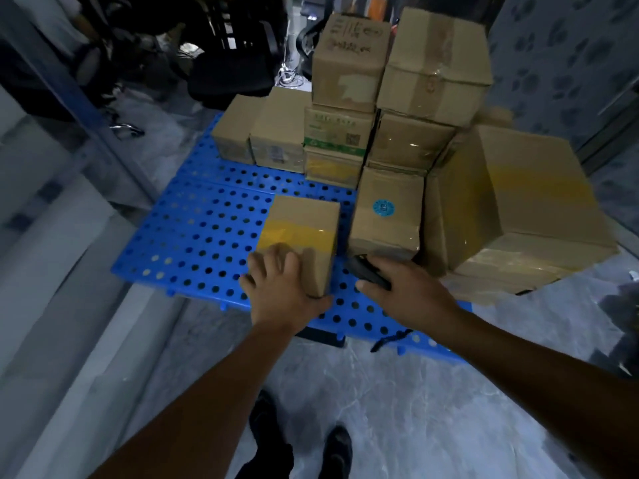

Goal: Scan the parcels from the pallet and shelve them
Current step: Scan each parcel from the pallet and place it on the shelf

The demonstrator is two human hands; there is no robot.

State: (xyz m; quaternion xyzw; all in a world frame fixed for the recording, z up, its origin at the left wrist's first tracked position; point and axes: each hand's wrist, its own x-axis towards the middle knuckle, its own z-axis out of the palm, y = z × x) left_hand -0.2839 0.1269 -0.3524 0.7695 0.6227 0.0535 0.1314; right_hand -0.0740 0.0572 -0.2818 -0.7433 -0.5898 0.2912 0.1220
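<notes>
Work looks barely begun, as far as I can judge: the pallet (193, 236), a blue perforated sheet on the floor, carries nearly the whole load. The stack of boxes (380, 133) fills it from 12 to 3 o'clock (roughly a dozen, some piled two or three high), with the big box (518, 209) tilted at 3 o'clock. None of these shows any sign of being scanned or shelved.

One small box (301, 223), banded in yellow tape, stands apart near the centre, close to the pallet's near edge. It seems to be the parcel in hand. The left hand (280, 292) grips its near end, with fingers (276, 261) curled over the top edge and thumb hooked at the bottom corner. The right hand (411, 292), at 5 o'clock, is wrapped round a black scanner (366, 269).

The scanner is mostly hidden under that hand, and its fingers are out of sight below the palm. No label shows on the small box. The shelf (69, 108) at 9 o'clock is a blur, so I cannot tell what it holds.
</notes>
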